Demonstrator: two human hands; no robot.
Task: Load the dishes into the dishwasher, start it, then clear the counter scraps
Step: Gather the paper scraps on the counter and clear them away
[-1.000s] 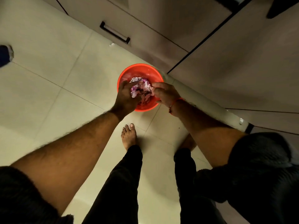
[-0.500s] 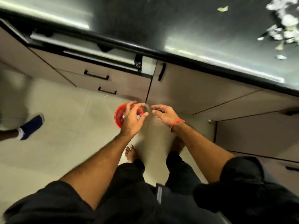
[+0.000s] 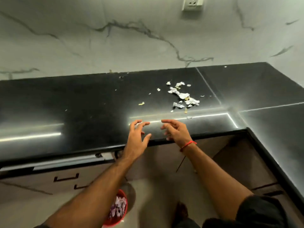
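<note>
Both hands are reaching forward over the front edge of the black tabletop [image 3: 92, 102], palms down, arms extended from the bottom of the view. The left hand [image 3: 137, 137] is hovering with fingers spread and loosely bent, holding nothing. The right hand [image 3: 176, 131] is hovering just beside it, fingers likewise loosely curved and empty; a red thread bracelet [image 3: 188, 144] is sitting on its wrist. The two hands are apart, fingertips pointing toward each other, and whether either is touching the tabletop cannot be told.

One loose pile of pale scraps [image 3: 182, 97] is lying on the tabletop beyond the hands, toward the right inner corner, with several stray bits scattered around it; one yellowish scrap [image 3: 141, 103] is lying apart to the left. The pieces are too small and overlapping to count exactly.

One red bowl [image 3: 122, 218] is standing on the floor [image 3: 156, 195] below the front edge, partly hidden by the left forearm. It is holding purple and white peelings [image 3: 117, 206].

Two dark drawer handles [image 3: 65, 177] are showing on the cabinet fronts at lower left. One wall socket [image 3: 192, 4] is sitting on the marbled wall.
</note>
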